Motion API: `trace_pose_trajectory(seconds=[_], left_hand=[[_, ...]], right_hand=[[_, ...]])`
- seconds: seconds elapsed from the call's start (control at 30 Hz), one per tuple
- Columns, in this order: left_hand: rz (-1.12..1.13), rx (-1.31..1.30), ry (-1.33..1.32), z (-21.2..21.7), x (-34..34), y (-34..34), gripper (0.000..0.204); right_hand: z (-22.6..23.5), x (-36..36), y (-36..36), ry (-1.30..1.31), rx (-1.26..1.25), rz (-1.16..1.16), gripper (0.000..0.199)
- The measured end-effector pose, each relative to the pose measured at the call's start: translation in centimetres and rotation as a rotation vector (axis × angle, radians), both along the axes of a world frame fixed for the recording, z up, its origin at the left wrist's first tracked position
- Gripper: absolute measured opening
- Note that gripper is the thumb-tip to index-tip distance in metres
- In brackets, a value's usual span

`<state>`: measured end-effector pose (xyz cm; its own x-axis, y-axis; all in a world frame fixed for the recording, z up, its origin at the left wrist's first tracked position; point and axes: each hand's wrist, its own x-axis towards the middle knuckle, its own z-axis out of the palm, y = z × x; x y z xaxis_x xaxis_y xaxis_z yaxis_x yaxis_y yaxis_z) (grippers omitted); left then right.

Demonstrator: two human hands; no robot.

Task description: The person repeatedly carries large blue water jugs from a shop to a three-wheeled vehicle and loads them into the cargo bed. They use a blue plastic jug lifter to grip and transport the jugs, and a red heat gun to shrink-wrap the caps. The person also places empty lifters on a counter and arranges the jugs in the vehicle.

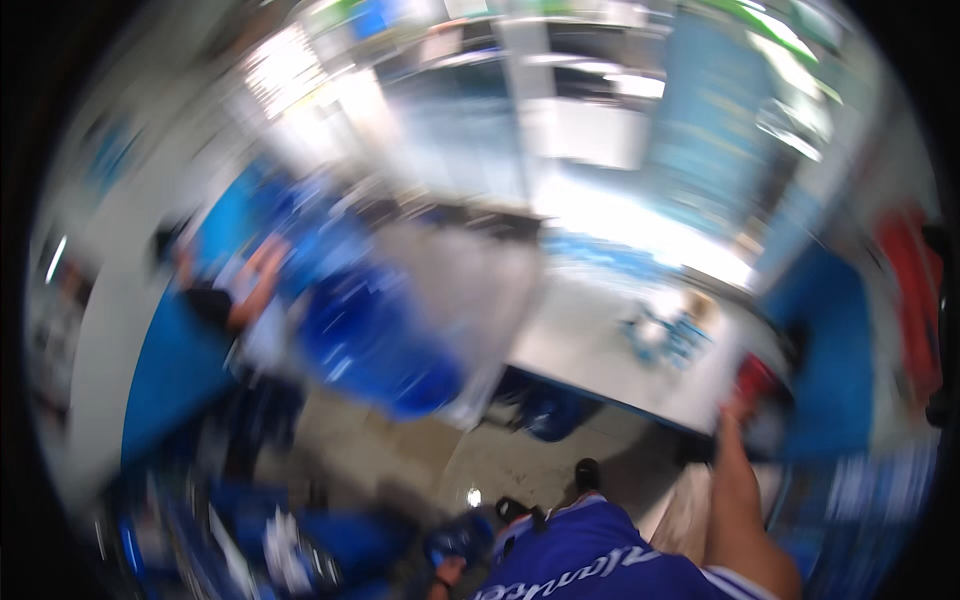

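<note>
The whole picture is smeared by motion. My right arm reaches out to the right, and my right hand [738, 408] is at the right end of a white table. Right at its fingers is a red object [757, 378], too blurred to name; whether the hand grips it, I cannot tell. Low in the view, my left hand [450, 572] has a dark band at its wrist. It is against a rounded blue object [460, 540] whose kind does not show clearly. The fingers of both hands are too smeared to read.
The white table [590, 350] bears a small cluster of light blue and white things [668, 330]. A rounded blue object [550, 412] is under it. Large blue plastic-looking shapes [375, 335] stand to the left, beside another person's arm [258, 285]. Bright shelving [590, 110] stands beyond.
</note>
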<state>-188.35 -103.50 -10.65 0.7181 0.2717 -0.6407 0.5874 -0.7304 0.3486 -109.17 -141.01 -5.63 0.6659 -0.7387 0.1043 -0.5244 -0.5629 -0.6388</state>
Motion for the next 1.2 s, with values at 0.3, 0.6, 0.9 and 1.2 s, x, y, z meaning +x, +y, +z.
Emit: trace_pose_trajectory(seconds=[0.3,0.6,0.9,1.2], left_hand=[[1.039,-0.132,-0.116,5.6,-0.8,-1.0,0.055],[1.776,0.610,-0.601,15.1,-11.6,10.6,0.033],[2.358,0.756,-0.449,16.3,-34.9,22.9,0.032],[1.689,0.398,-0.082,-2.5,-22.8,17.4,0.052]], right_hand=[[2.9,-13.5,15.8,-0.305,-0.080,1.078,0.038],[3.7,-27.0,26.3,0.039,-0.030,1.474,0.029],[5.5,-26.7,26.6,0.148,-0.205,1.136,0.023],[10.2,-24.8,14.7,0.196,-0.177,0.496,0.023]])
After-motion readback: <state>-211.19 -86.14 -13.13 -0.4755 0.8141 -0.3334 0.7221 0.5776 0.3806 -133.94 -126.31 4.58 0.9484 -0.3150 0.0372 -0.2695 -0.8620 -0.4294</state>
